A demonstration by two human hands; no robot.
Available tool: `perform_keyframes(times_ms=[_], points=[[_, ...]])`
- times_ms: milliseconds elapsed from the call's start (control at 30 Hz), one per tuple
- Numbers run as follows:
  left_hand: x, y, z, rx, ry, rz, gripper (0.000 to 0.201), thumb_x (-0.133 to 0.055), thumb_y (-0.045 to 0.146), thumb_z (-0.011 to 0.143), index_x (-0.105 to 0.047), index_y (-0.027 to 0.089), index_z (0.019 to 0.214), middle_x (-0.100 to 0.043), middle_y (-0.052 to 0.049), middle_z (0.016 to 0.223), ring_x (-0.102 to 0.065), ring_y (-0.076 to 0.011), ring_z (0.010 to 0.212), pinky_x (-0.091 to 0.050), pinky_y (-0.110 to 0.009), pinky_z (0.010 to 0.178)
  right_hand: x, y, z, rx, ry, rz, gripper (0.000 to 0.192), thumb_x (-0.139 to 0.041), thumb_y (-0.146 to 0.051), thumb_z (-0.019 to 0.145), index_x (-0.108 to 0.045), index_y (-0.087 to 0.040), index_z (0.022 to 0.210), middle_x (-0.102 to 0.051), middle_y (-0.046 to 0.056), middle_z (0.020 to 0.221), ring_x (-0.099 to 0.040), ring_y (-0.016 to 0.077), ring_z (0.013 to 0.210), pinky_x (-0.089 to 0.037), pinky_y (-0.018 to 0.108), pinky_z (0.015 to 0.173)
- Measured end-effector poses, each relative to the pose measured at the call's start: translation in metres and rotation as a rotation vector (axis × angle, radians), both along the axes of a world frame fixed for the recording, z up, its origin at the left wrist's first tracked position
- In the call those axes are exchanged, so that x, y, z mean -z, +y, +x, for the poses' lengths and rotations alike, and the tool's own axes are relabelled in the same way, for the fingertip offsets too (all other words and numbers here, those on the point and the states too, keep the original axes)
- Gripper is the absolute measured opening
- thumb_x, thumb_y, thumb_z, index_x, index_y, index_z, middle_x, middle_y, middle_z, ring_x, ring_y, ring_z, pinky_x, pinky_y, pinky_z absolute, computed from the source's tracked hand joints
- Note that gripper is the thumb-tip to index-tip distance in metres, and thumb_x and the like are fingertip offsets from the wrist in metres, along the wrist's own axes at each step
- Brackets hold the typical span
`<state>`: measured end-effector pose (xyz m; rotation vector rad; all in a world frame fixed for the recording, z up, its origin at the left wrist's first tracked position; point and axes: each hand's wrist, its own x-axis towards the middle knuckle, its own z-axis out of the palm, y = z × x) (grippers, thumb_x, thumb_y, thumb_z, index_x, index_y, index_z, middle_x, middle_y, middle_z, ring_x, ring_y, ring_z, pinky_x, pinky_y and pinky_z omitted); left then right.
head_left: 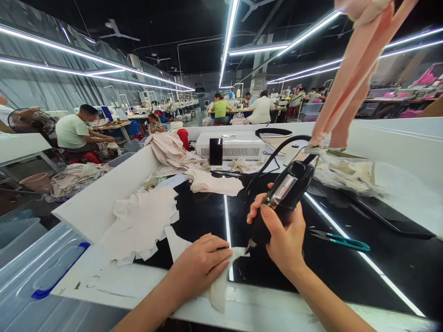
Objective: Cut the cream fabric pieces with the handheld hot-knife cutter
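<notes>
Presently the left hand (200, 263) lies flat, fingers spread, pinning a cream fabric piece (221, 281) to the glossy black worktop (346, 272) at its near edge, steadying it. The right hand (282, 235) is closed round a black hot-cutting tool (282, 198), tip down beside the fabric.

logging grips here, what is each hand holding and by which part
The right hand holds a black corded hand tool around its lower body, tip down on the fabric. The left hand grips nothing; it presses flat on the pale fabric piece.
</notes>
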<state>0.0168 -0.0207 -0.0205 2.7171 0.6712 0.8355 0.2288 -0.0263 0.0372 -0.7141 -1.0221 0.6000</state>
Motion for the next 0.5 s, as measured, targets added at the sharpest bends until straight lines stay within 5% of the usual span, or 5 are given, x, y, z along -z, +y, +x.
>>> perform_keyframes(times_ms=[267,500], points=[[0.003,-0.002,0.004,-0.013,-0.072,0.039,0.021,-0.060,0.024,0.111,-0.076,0.017,0.123,-0.078,-0.007,0.122,-0.072,-0.0214,0.113,-0.056,-0.038,0.113,0.006,-0.004,0.005,0.088,-0.024,-0.115,0.037,-0.085,-0.045,0.088,-0.063,-0.030,0.114,-0.070,-0.003,0.089,-0.065,0.0163,0.064,-0.058,0.031,0.060],[0.013,-0.013,0.008,-0.210,0.047,0.186,0.028,-0.073,0.012,0.101,-0.068,0.018,0.127,-0.074,-0.007,0.120,-0.071,-0.0215,0.105,-0.063,-0.029,0.091,0.014,-0.007,0.010,0.184,-0.039,-0.194,0.050,-0.087,-0.053,0.083,-0.065,-0.031,0.121,-0.071,-0.002,0.088,-0.068,0.0188,0.066,-0.061,0.033,0.067]])
